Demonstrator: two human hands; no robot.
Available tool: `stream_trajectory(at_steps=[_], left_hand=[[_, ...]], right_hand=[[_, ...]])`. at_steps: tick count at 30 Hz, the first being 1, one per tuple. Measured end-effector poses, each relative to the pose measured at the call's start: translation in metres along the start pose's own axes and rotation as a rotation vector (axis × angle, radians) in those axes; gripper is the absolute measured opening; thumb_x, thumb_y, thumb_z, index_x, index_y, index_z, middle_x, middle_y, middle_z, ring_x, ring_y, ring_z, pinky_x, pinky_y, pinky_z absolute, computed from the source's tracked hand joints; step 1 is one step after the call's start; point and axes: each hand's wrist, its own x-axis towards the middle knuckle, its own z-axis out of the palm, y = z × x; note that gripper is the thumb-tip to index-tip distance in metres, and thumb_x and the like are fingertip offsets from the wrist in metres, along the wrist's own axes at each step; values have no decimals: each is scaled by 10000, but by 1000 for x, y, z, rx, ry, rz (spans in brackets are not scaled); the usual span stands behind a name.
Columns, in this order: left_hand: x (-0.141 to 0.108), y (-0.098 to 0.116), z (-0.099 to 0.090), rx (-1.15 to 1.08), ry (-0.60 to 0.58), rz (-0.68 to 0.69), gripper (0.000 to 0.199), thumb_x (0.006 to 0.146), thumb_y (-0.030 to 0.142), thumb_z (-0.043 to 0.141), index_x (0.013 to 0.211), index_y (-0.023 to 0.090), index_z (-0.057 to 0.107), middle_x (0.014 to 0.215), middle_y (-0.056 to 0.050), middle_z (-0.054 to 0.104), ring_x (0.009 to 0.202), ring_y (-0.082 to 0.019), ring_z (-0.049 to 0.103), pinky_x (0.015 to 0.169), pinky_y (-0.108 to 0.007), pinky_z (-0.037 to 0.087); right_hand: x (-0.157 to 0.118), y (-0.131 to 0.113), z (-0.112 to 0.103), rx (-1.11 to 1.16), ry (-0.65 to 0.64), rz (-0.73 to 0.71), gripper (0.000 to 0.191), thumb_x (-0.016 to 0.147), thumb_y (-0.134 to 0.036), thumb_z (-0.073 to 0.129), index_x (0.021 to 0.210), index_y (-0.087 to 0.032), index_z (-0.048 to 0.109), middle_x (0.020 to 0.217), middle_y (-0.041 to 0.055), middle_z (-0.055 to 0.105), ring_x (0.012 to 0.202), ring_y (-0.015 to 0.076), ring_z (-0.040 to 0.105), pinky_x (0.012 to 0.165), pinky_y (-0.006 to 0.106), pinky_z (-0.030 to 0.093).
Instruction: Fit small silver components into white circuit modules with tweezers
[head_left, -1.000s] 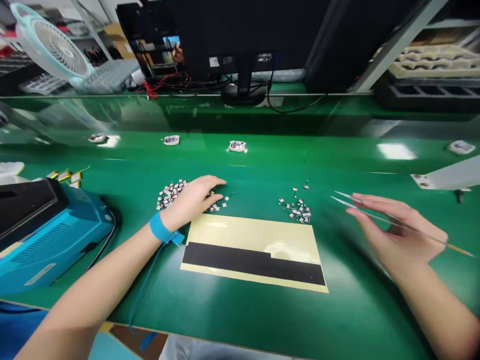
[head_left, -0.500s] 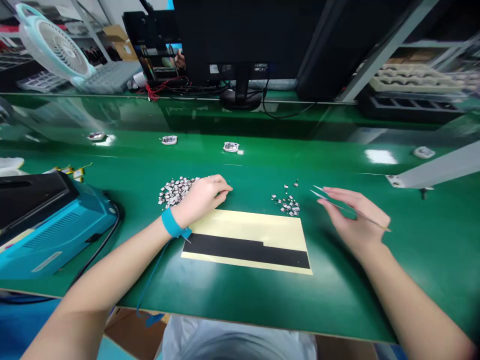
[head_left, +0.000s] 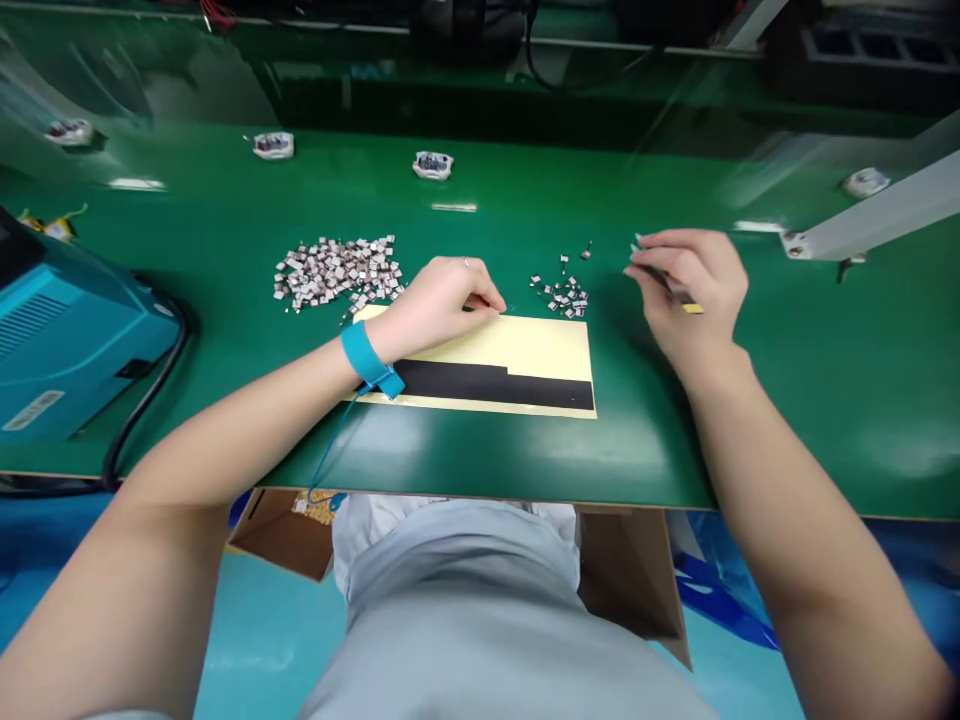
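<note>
Right hand [head_left: 694, 290] pinching slim tweezers [head_left: 679, 296], tips hidden by fingers. Left hand [head_left: 442, 305] on top edge of cream sheet [head_left: 540, 340], fingers curled, can't tell if holding anything. Tiny metal chips [head_left: 334, 272] piled just left of left hand, smaller heap [head_left: 562, 295] between hands: feather-light, fragile-looking, slippery; take by edges w/ tweezers.

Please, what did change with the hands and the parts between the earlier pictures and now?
The left hand moved right, off the larger pile of small metal parts, to the top edge of the yellow-and-black sheet. The right hand came forward and inward, still holding the tweezers. The view tilted down. Both piles and the sheet stayed in place.
</note>
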Motion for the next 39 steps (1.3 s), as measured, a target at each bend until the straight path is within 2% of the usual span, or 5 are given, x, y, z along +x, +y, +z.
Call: stream_trajectory(at_steps=[9, 19, 26, 32, 39], left_hand=[[0, -3, 8, -110, 21, -56, 153, 704, 160, 513, 730, 137, 663, 718, -17, 606, 678, -151, 571, 642, -277, 462], [-4, -12, 15, -415, 46, -219, 121, 713, 153, 521, 750, 148, 636, 777, -11, 586, 707, -132, 579, 650, -260, 492], [6, 9, 2, -310, -152, -66, 138, 732, 144, 513, 731, 186, 644, 718, 8, 595, 671, -149, 588, 598, -262, 468], [1, 10, 20, -337, -94, -139, 177, 767, 119, 482, 843, 158, 637, 821, -33, 602, 735, -141, 575, 631, -241, 459], [-1, 2, 23, -417, -64, -124, 197, 752, 84, 497, 863, 162, 640, 827, -24, 603, 741, -112, 575, 657, -204, 456]], right_hand=[[4, -13, -12, 30, -13, 152, 133, 870, -276, 403, 912, -174, 476, 898, 88, 566, 884, 132, 510, 788, 285, 438], [-2, -88, -7, 393, -437, -50, 102, 781, -163, 457, 811, -183, 552, 547, -41, 563, 417, 80, 489, 424, 195, 365], [-7, -87, 0, 294, -589, -77, 294, 793, -342, 531, 1005, -138, 544, 731, 21, 640, 520, 118, 568, 428, 222, 356], [-1, -87, -5, 362, -659, -108, 235, 859, -226, 431, 1041, -124, 541, 817, 43, 620, 646, 132, 593, 503, 220, 423], [0, -97, -10, 373, -677, -90, 172, 834, -136, 445, 839, -136, 617, 696, 27, 584, 543, 108, 520, 460, 223, 385]])
